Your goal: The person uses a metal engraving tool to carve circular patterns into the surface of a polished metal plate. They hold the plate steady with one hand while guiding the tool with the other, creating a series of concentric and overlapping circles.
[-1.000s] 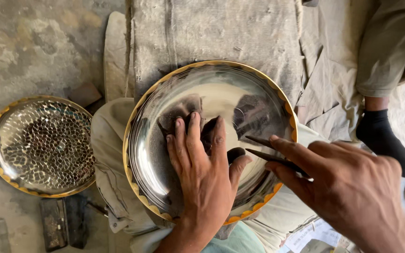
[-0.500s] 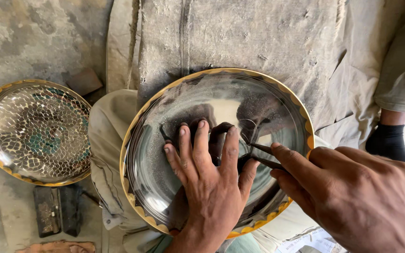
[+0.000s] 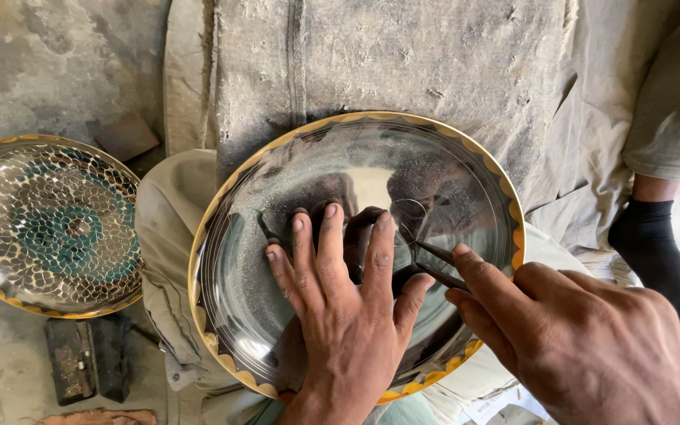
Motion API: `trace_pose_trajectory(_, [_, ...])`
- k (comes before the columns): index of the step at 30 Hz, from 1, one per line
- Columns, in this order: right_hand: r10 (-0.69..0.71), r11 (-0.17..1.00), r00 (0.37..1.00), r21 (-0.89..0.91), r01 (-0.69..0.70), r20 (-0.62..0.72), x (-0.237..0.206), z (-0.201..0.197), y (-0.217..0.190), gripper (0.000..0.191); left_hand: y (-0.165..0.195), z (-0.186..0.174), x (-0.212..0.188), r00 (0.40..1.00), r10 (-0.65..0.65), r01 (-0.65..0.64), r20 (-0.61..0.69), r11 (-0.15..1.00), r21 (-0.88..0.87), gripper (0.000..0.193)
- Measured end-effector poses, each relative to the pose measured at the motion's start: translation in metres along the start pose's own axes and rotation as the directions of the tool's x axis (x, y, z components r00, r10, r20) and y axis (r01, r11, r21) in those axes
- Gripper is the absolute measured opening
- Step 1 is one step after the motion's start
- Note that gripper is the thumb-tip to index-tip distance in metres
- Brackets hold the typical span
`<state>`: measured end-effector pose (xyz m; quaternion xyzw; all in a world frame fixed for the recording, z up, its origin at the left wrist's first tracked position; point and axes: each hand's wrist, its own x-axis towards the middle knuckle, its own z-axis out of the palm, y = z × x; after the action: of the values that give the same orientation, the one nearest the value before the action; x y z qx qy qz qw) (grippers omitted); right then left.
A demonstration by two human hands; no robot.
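Note:
A large shiny metal plate (image 3: 277, 315) with a yellow scalloped rim rests on my lap. My left hand (image 3: 348, 315) lies flat on its surface, fingers spread and pointing away from me, pressing the plate down. My right hand (image 3: 584, 346) comes in from the lower right and grips a thin dark two-legged metal tool (image 3: 434, 264). Its tips touch the plate near the centre, just right of my left fingertips, where a faint scribed circle shows.
A second round plate (image 3: 41, 228) with a green and silver scale pattern lies on the ground at the left. Small dark blocks (image 3: 84, 358) sit below it, and a brown block (image 3: 126, 135) above it. Grey cloth (image 3: 403, 63) covers the ground ahead. A foot in a black sock (image 3: 659, 252) is at the right.
The view has shifted, so the plate sits more centred. My left hand stays flat on it. My right hand and the tool have moved slightly up toward the plate's centre.

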<state>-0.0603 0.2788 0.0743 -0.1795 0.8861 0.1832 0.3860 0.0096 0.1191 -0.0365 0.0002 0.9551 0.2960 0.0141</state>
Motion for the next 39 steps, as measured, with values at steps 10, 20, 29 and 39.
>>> trace_pose_trajectory(10, [0.035, 0.993, 0.998, 0.113, -0.029, -0.046, -0.001, 0.002, 0.009, 0.06, -0.055, -0.028, 0.022, 0.924, 0.302, -0.288, 0.235, 0.953, -0.093, 0.08])
trace_pose_trajectory(20, [0.279, 0.927, 0.913, 0.332, -0.176, -0.297, -0.034, 0.037, -0.029, 0.06, -0.014, -0.017, 0.011, 0.985, 0.133, -0.117, 0.108, 0.983, -0.141, 0.083])
trace_pose_trajectory(29, [0.227, 0.944, 0.932, 0.299, -0.14, -0.282, -0.027, 0.036, -0.023, 0.061, -0.016, -0.008, 0.005, 0.987, 0.134, -0.121, 0.086, 0.983, -0.139, 0.077])
trace_pose_trajectory(39, [0.248, 0.945, 0.936, 0.274, -0.177, -0.251, -0.03, 0.042, -0.027, 0.059, -0.016, -0.007, 0.002, 0.984, 0.135, -0.117, 0.117, 0.982, -0.149, 0.078])
